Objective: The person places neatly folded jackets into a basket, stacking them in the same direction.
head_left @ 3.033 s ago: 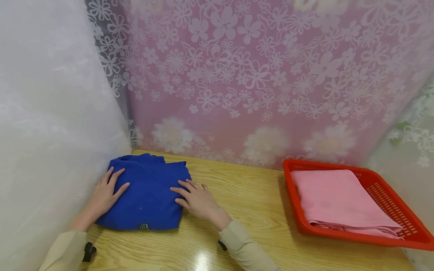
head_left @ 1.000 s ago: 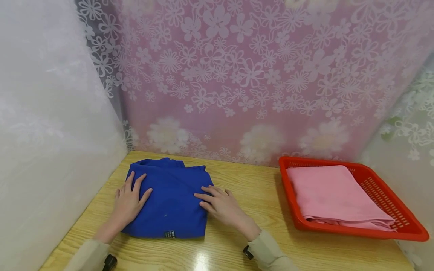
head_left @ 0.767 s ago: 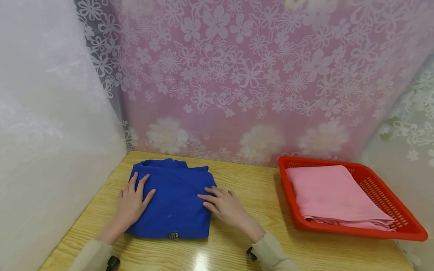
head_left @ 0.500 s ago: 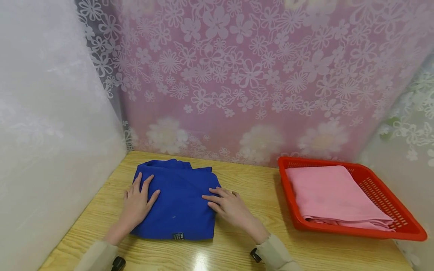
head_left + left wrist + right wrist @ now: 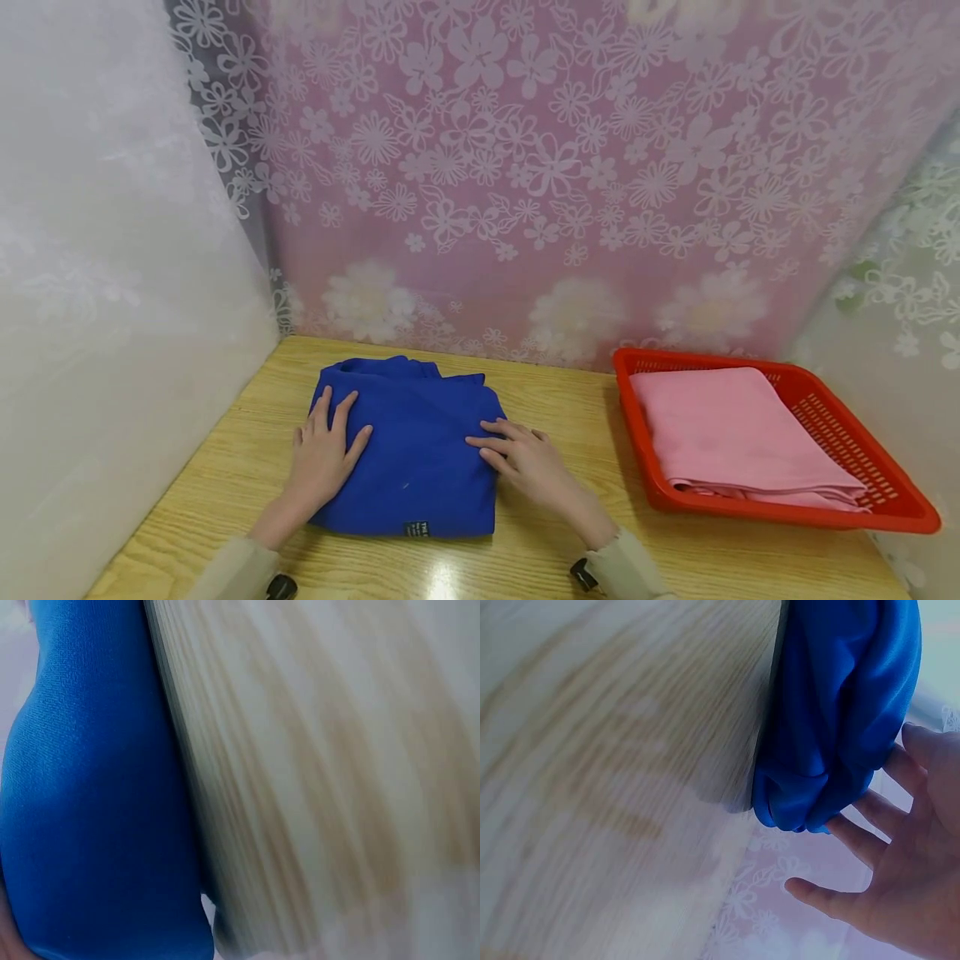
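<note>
Folded blue cloth (image 5: 423, 467) lies on the counter (image 5: 247, 433) between the left hand (image 5: 322, 458) and right hand (image 5: 532, 467), both touching it with outstretched fingers, a red basket (image 5: 787, 515) to their right.

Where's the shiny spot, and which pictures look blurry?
Head view: white glare on the wooden table at the picture's bottom; left wrist view: wood grain blurry, the folded blue cloth clearer; right wrist view: table blurry too, cloth creases clearer.

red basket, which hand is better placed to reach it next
Probably the right hand: it touches the blue cloth on the side nearer the red basket, while the left hand rests on the opposite side.
</note>
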`<state>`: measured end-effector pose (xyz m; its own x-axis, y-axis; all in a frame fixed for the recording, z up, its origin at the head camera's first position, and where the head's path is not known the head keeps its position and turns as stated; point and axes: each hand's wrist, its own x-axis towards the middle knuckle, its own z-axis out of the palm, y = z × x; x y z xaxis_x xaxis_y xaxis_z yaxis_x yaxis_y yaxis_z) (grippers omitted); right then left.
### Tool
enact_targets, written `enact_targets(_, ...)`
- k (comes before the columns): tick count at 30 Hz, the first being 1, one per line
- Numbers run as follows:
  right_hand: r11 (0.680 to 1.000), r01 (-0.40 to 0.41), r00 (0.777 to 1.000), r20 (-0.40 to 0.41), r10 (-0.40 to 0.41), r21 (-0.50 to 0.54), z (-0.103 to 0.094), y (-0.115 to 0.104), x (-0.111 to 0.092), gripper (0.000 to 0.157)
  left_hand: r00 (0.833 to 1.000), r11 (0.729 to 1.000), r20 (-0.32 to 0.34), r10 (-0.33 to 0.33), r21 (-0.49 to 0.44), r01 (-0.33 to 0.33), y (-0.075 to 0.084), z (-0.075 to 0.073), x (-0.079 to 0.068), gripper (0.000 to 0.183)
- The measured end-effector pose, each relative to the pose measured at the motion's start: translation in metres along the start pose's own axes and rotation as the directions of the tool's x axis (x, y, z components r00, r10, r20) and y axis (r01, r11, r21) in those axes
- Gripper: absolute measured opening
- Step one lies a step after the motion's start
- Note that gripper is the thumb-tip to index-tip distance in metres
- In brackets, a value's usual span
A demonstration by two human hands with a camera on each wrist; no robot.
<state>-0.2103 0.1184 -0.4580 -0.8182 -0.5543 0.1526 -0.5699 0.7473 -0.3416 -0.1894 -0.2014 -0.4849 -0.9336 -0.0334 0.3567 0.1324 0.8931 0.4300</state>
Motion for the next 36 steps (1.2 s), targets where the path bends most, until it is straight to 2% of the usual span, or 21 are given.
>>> enact_targets(5, 0.999, -0.008, 1.000, -0.024, 0.009, 0.032, -0.001, 0.009, -0.006, 0.034, 1.000, 1.000, -0.011, -0.006, -0.018, 0.006, 0.011, 0.005, -0.001, 0.061)
enact_targets(15, 0.995, -0.073, 0.995, -0.058, 0.077, 0.068, -0.009, 0.023, -0.019, 0.030, 0.999, 0.999, -0.029, 0.018, -0.047, -0.019, 0.034, 0.018, -0.001, 0.061)
enact_targets(27, 0.992, -0.086, 0.992, -0.079, 0.094, 0.096, -0.018, 0.032, -0.026, 0.026, 1.000, 0.997, 0.010, 0.012, -0.079, -0.011, 0.050, 0.025, -0.002, 0.061)
enact_targets(36, 0.979, -0.145, 0.986, -0.056, 0.154, 0.143, -0.025, 0.038, -0.031, 0.024, 1.000, 0.994, 0.027, -0.008, -0.111, 0.011, 0.063, 0.028, -0.003, 0.061)
